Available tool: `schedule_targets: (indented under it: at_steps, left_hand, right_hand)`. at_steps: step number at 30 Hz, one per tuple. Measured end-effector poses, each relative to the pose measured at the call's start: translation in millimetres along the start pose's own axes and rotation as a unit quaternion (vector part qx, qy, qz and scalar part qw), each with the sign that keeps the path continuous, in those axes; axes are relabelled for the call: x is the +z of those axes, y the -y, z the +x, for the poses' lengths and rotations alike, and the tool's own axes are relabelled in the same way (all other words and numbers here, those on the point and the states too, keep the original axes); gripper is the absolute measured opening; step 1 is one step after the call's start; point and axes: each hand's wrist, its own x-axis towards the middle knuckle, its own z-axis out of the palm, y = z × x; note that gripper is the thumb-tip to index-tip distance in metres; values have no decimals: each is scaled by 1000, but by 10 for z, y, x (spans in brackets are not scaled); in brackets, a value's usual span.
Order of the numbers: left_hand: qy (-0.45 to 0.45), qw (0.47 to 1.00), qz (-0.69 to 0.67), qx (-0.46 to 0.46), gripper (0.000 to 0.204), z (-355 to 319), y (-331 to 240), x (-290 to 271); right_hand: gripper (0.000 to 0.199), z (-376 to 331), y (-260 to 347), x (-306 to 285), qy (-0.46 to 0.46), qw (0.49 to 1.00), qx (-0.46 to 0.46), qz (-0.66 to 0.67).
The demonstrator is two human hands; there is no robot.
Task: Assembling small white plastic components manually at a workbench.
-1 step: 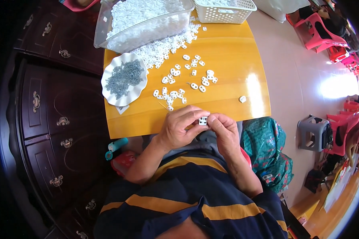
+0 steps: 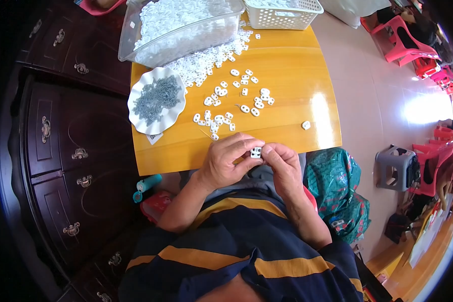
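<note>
Yellow table (image 2: 292, 60), white piece (image 2: 256, 152) pinched in left hand (image 2: 225, 160), curled right hand (image 2: 284, 165) against it, grip unclear

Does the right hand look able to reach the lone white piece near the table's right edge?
Probably yes: nothing visible stands between the right hand and that white piece, though its fingers are at the small white block.

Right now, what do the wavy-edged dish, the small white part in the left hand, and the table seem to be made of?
Wavy-edged dish: plastic or ceramic, unclear which; smooth white, with a fluted rim.
Small white part: probably moulded plastic, smooth, with dark openings.
Table: glossy, perhaps wood or laminate; yellow-brown, with bright glare.
</note>
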Motion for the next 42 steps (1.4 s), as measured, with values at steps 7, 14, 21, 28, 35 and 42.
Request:
schedule_targets:
  at_steps: [7, 14, 21, 28, 35, 42]
  left_hand:
    - [10, 1000, -5, -4, 33, 12, 5, -47]
    - [16, 1000, -9, 13, 32, 54, 10, -39]
    - [2, 999, -1, 40, 32, 13, 50, 49]
    - [1, 998, -24, -55, 30, 0, -20, 133]
    - [-81, 966, 240, -60, 13, 104, 379, -107]
    - [-50, 953, 297, -30, 13, 436, 600, -208]
  right_hand:
    - [21, 9, 10, 46, 7, 999, -22, -39]
    - [19, -21, 27, 87, -22, 997, -52, -59]
    - [19, -58, 11, 61, -41, 995, -53, -74]
    - [22, 68, 156, -201, -46, 977, -48, -201]
    - [27, 232, 542, -653, -173, 808, -124, -550]
    - [32, 321, 656, -760, -220, 713, -97, -659]
